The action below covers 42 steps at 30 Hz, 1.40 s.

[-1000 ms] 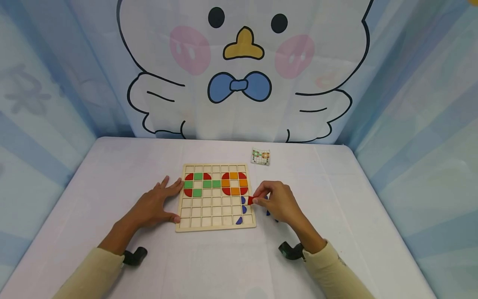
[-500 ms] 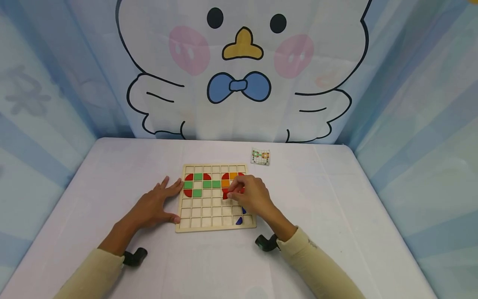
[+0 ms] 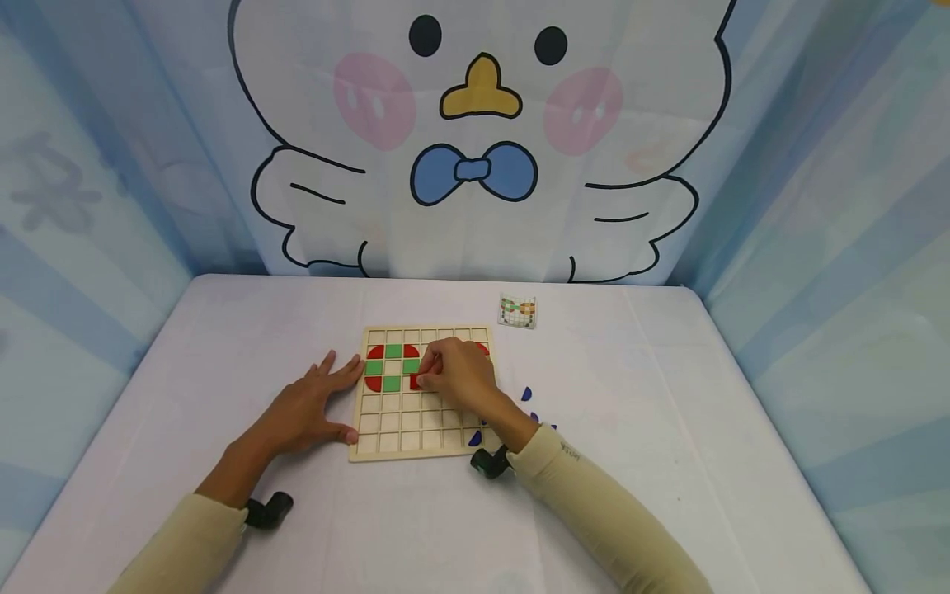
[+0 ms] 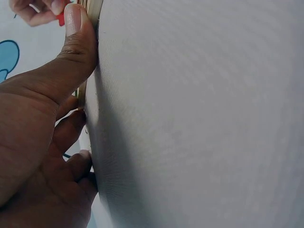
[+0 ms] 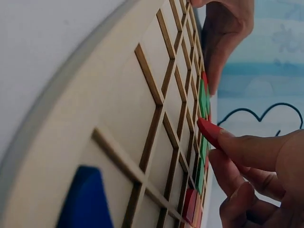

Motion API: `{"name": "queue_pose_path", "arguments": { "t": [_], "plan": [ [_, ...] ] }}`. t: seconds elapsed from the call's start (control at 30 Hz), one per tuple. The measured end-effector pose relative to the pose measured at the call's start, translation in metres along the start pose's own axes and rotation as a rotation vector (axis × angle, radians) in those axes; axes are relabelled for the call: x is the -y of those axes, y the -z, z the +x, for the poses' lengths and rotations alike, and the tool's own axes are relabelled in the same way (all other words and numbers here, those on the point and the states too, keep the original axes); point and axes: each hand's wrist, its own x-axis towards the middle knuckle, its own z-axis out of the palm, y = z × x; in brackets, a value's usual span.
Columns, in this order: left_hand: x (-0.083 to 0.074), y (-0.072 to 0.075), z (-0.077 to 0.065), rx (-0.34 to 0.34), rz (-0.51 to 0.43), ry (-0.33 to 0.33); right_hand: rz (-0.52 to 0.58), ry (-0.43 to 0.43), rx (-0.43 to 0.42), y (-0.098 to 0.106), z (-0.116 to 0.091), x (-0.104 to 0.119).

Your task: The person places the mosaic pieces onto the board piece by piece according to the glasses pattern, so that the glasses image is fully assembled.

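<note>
A wooden grid board (image 3: 401,455) lies on the table, with red quarter-round and green square tiles set in its upper left cells. My right hand (image 3: 463,375) pinches a red tile (image 5: 211,131) between thumb and fingertips, low over the cell right of the lower green tile (image 3: 391,383). The hand hides the orange tiles on the board's right side. My left hand (image 3: 304,408) lies with spread fingers along the board's left edge; its thumb (image 4: 76,38) touches the rim near the lower corner.
A small pattern card (image 3: 517,311) lies behind the board's right corner. Several blue pieces (image 3: 526,394) are scattered right of the board, and a blue piece (image 3: 476,439) rests in its lower right. A printed curtain (image 3: 475,223) hangs behind the table.
My right hand has carried the red tile leftward across the board, from its right edge to beside the green tiles. The left hand has stayed in place.
</note>
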Motion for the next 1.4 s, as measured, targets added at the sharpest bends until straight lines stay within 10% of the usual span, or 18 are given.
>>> {"name": "queue_pose_path", "arguments": {
  "t": [0.7,1.4],
  "plan": [
    [0.001,-0.001,0.001,0.014,-0.010,0.001,-0.038,-0.012,0.059,-0.009,0.013,0.005],
    [0.000,0.000,0.001,0.002,0.012,0.007,-0.065,-0.172,-0.039,0.052,-0.029,-0.047]
  ]
}}
